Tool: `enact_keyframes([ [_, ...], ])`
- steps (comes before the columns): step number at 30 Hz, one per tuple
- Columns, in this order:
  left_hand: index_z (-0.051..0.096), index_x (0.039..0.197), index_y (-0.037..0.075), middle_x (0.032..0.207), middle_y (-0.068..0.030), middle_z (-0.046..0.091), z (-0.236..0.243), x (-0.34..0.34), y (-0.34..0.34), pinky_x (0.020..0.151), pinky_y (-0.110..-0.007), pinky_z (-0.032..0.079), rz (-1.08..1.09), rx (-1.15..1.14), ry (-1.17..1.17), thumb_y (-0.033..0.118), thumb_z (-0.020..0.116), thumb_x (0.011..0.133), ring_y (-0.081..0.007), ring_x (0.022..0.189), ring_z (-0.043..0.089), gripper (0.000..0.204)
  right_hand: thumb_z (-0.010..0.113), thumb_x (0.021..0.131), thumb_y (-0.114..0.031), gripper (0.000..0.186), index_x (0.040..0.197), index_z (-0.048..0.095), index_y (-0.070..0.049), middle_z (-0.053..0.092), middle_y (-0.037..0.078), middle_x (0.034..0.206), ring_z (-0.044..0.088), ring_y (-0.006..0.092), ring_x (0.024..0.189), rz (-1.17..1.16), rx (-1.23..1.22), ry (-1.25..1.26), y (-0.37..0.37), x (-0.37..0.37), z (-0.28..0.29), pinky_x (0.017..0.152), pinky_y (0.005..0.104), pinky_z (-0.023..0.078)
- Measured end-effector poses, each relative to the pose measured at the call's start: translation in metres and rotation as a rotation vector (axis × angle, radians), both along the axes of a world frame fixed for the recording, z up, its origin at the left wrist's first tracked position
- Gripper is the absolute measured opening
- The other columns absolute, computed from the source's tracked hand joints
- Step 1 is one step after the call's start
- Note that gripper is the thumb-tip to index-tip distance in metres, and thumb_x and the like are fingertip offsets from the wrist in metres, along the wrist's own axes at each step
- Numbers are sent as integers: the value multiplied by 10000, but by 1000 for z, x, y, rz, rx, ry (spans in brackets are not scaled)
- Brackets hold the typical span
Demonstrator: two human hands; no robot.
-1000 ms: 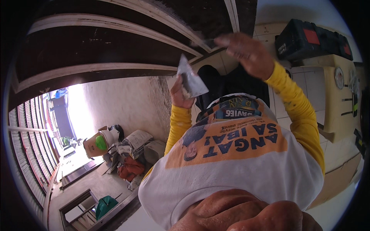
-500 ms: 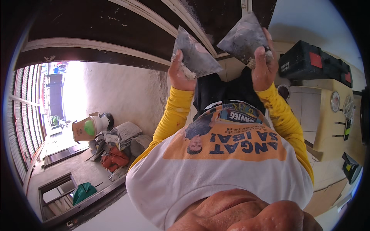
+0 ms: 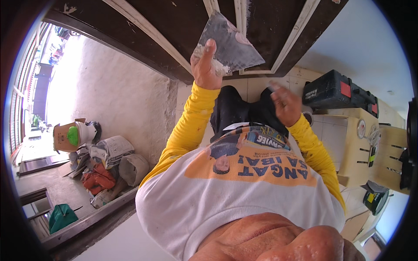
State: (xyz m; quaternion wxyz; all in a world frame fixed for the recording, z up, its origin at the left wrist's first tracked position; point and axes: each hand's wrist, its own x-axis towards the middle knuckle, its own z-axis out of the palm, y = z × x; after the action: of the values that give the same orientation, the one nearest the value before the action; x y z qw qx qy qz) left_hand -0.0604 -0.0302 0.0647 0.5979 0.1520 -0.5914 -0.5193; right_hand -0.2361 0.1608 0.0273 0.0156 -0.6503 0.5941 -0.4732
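In my left hand is a flat grey putty spreader, thumb pressed on its face. Pinkish filler lies along its upper right edge, and crumbly pale filler clings near my fingers. The spreader is tilted in front of a dark brown panelled door with pale bare mouldings; I cannot tell whether they touch. Lower and to the right, my right hand is smeared by motion, its fingers curled. A thin dark streak shows at its fingertips, too blurred to make out.
A black toolbox lies at the right beside beige plastic furniture holding a coiled cord and a round lid. A dark tub stands farther down. At the left are a cardboard box, crumpled sacks and a rough wall.
My right hand has dropped away from the door; the second spreader's flat face no longer shows. My left hand keeps its spreader, now slightly higher and more to the right. The whole view has turned.
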Motion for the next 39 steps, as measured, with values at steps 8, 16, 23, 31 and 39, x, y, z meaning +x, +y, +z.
enact_keyframes([
  [8,453,1364,38,1325,-93,536,27,2,25,1084,-459,360,-355,370,385,278,517,953,-270,1262,484,481,613,728,-20,522,1209,637,-220,556,41,1267,495,298,1120,-239,32,444,-28,59,37,976,455,355],
  [16,397,1360,-77,1278,-180,564,8,15,9,1019,-343,436,-378,122,129,283,453,1004,-245,1165,574,509,623,707,9,530,1195,641,-195,568,56,1241,510,308,1075,-208,-79,415,-59,66,30,916,452,397],
  [23,402,1366,-76,1240,-153,590,23,14,21,1008,-321,430,-428,104,-50,281,518,978,-215,1149,575,540,648,673,13,550,1188,649,-181,568,59,1241,499,327,1078,-212,-160,389,-67,50,53,914,445,402],
  [31,525,1282,-49,1132,-108,638,-9,21,26,979,-306,443,-595,394,-135,191,615,919,-203,1058,614,443,640,802,-77,447,1248,613,-90,618,163,1179,611,349,1014,-411,-554,51,-45,-1,92,915,400,464],
  [39,602,1161,-15,1091,-134,676,-21,5,36,829,-330,567,-1083,1273,29,184,547,953,-219,935,686,292,546,946,-392,491,1231,547,8,645,108,1084,624,204,954,147,-209,-122,-56,-72,11,884,314,460],
])
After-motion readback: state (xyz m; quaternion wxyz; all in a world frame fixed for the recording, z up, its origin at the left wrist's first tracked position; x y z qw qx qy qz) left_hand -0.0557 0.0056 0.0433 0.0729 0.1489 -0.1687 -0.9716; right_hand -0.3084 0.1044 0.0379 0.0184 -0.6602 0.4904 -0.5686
